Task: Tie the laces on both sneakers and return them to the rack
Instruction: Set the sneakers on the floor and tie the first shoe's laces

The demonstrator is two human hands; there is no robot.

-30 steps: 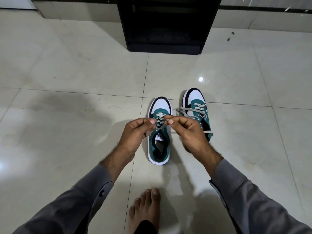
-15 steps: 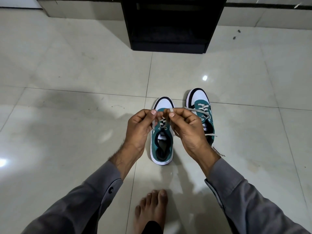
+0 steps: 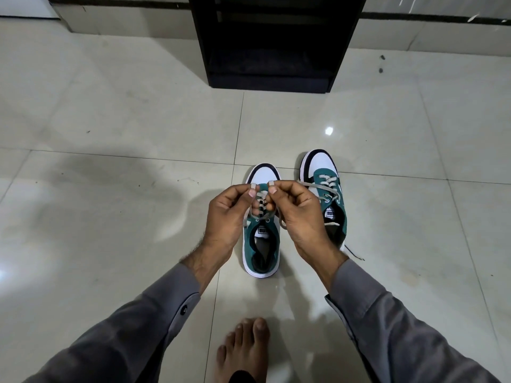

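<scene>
Two teal, white and black sneakers stand side by side on the tiled floor, toes pointing away from me. Above the left sneaker (image 3: 261, 244) my left hand (image 3: 226, 214) and my right hand (image 3: 297, 214) each pinch a loop of its grey lace (image 3: 261, 194), thumbs close together over the tongue. The right sneaker (image 3: 325, 189) sits beside my right hand with its laces loose, one end trailing over the collar. A black shoe rack (image 3: 272, 42) stands against the wall straight ahead.
My bare foot (image 3: 244, 352) rests on the floor just behind the left sneaker. Glossy light tiles (image 3: 110, 134) spread all around. A dark skirting line (image 3: 428, 17) runs along the wall beside the rack.
Both hands have lifted slightly and drawn closer together, holding lace loops upright over the left sneaker. The view has tilted a little, showing more of the foot.
</scene>
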